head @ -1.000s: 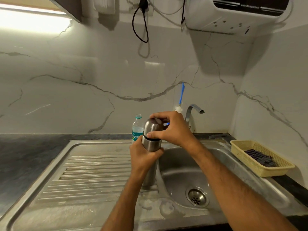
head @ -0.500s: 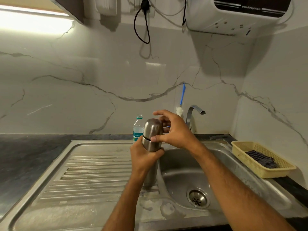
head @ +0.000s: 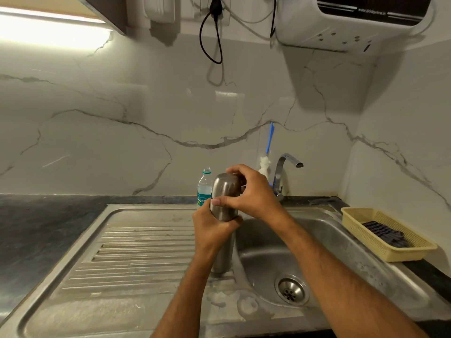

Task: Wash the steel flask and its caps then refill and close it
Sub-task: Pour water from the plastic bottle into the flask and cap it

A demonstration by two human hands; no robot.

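Head view looks down on a steel flask standing upright on the sink's drainboard, right at the edge where the drainboard meets the basin. Its rounded steel cap sits on top. The left hand is wrapped around the upper body of the flask, fingers curled round it, just under the cap. The right hand grips the cap from the right side, thumb laid across the front near the seam and fingers curled over the top. Both forearms reach in from the lower edge of the view.

Just behind the flask stands a clear plastic water bottle with a green label, with no cap on its neck. To its right a bottle brush with a blue handle leans up against the marble wall, white bristles down, beside the steel tap whose spout points over the basin. The drain lies at the basin's bottom. White residue marks the steel near the front rim.

On the dark bench at the right sits a yellow basket holding a dark cloth. High on the wall hangs a white appliance, with a black cable looping down from a socket to its left
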